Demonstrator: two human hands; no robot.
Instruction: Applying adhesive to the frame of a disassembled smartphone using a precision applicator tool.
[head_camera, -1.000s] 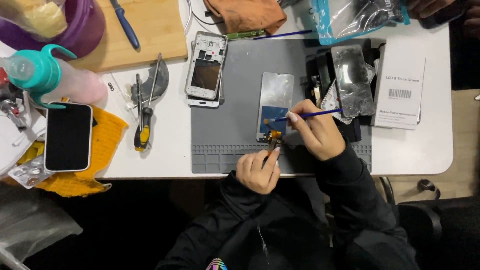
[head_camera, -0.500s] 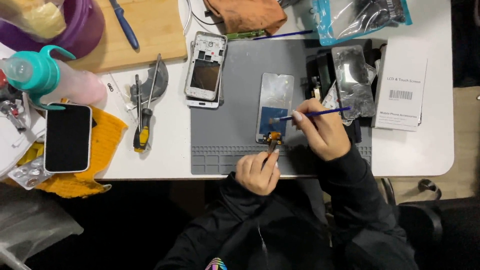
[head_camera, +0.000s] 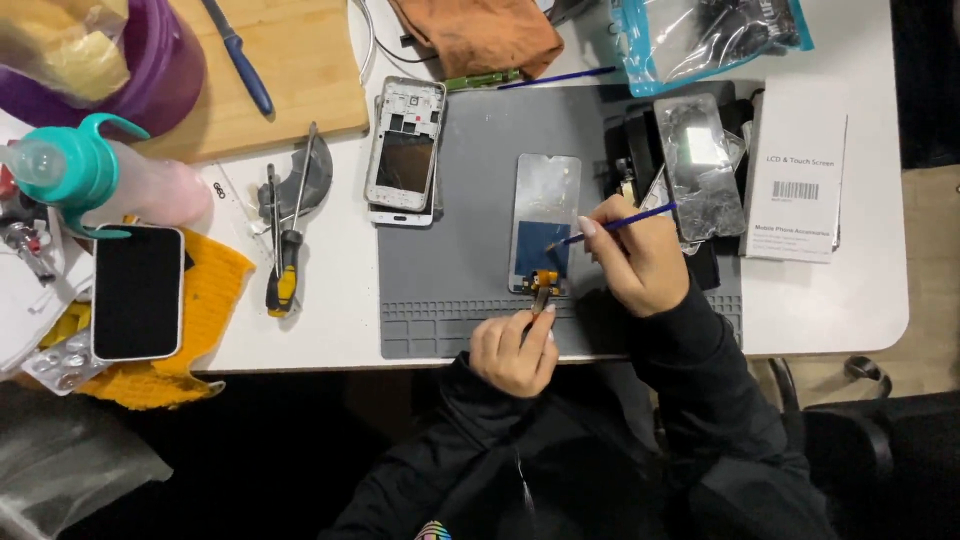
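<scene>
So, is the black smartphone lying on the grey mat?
No, the black smartphone lies on the yellow cloth, left of the grey mat.

I sit at a white table (head_camera: 860, 300) with a grey work mat (head_camera: 470, 280) spread across it. The floor (head_camera: 930, 200) to my right shows tan past the table's edge. Light falls evenly from above. Below the table's near edge everything lies in dark shadow.

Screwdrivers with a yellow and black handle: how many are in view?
1: the yellow and black screwdriver lies on the white table, left of the grey mat. Others may be hidden.
</scene>
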